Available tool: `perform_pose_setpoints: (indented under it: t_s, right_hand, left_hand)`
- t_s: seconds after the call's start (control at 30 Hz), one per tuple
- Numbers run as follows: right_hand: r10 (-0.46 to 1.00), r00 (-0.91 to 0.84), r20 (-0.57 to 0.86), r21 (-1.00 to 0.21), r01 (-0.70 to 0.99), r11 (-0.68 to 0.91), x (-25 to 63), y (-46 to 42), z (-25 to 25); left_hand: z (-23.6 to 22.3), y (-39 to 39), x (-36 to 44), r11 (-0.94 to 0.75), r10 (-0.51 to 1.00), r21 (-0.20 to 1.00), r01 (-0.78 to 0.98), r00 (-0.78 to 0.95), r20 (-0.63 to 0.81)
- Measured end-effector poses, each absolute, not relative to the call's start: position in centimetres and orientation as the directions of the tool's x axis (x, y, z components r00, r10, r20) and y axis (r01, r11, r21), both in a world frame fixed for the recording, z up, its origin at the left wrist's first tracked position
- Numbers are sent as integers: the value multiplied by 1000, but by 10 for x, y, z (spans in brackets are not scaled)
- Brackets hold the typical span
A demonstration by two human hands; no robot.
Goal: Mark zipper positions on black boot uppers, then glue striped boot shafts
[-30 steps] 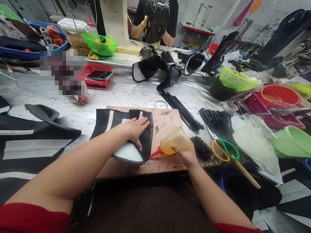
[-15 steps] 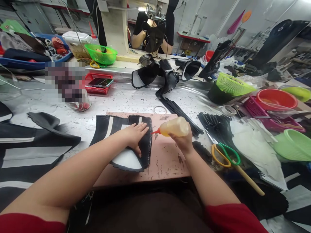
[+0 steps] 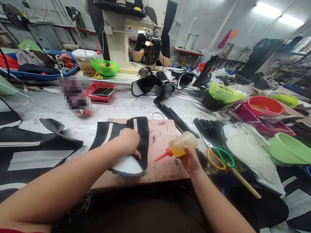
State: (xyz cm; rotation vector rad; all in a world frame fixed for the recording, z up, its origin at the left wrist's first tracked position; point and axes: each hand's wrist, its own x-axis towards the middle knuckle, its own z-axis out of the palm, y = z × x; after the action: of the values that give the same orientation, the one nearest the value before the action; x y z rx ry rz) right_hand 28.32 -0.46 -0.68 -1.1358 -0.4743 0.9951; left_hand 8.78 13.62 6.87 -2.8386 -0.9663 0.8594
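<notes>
My left hand [image 3: 130,140] curls on the black piece [image 3: 143,139], fingertips hidden; my right hand [image 3: 190,160] wraps the bottle [image 3: 186,142], nozzle [image 3: 164,154] apart. What is done or left, I cannot tell.

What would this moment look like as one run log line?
left hand: on black piece | right hand: holding glue-style bottle, red tip off piece | pink board: under piece

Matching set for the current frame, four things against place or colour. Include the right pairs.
1. Bottle
2. Phone
3. Scissors
4. Black piece

A. Green and orange handles
B. Under the left hand, on the pink board
C. Held in the right hand
D. In the red basket

Pairs: 1-C, 2-D, 3-A, 4-B
</notes>
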Motion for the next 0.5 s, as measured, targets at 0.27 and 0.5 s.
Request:
perform_pose_setpoints:
  t_s: [0.27,0.5]
  right_hand:
    - [770,620,-154,-748,-582,319,315,-48,9]
    - [796,601,-70,-720,-583,376,326,-57,13]
  left_hand:
    - [91,105,69,-916,351,-44,398,745,-567]
    - [98,116,29,-976,201,-167,143,886,-417]
